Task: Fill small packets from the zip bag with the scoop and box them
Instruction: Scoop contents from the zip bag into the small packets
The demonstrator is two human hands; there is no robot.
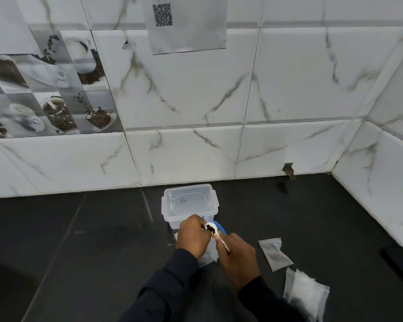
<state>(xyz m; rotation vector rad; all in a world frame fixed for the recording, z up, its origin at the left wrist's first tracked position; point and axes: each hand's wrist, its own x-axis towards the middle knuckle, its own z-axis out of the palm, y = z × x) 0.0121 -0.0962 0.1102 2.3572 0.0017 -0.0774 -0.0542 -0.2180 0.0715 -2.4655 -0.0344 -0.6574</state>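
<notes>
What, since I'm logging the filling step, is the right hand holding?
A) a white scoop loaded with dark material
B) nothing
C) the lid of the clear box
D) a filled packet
A: the right hand grips the handle of the white scoop, its bowl carrying dark material right beside the left hand, which holds the small packet.

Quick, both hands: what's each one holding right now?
Left hand: grips a small packet.
Right hand: pinches the scoop by its handle.

Black counter (79, 240) with lidded clear box (189, 203), 1 lone packet (275, 254), stacked packets (308, 296).
</notes>
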